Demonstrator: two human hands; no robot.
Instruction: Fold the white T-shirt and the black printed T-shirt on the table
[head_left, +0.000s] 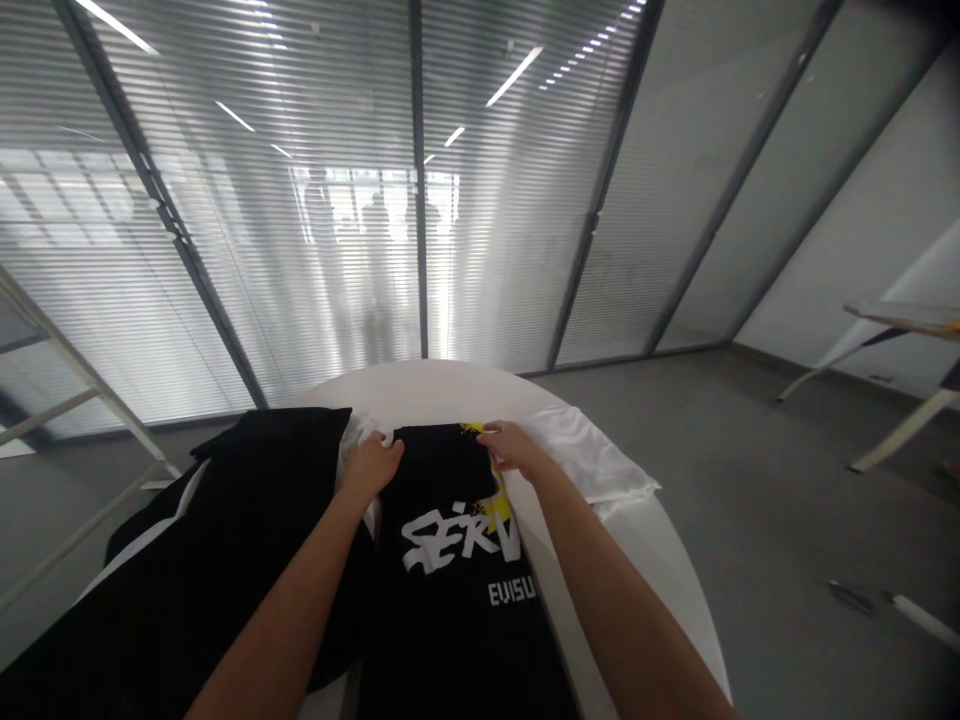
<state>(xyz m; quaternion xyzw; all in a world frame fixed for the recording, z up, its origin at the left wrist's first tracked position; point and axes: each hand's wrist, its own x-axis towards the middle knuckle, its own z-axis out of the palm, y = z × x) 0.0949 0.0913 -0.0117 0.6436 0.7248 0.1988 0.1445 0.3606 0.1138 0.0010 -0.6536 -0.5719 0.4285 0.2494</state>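
A black T-shirt [450, 640] with white lettering and yellow print lies lengthwise on the round white table [435, 380], its far end folded over. My left hand [373, 464] is closed on the far left corner of the shirt, thumb and fingers pinching the fabric. At the far right corner, beside the yellow print, my right hand [514, 446] pinches the cloth in the same way. Left of the shirt sits a heap of black clothing [277, 510] with a white stripe. White fabric [589, 455] lies to the right of my right hand.
Glass partitions with blinds [495, 260] stand behind the table. A pale metal frame [97, 385] rises at the left. On the right is a piece of furniture with splayed legs [900, 430]. A small dark object [853, 598] lies on the grey floor.
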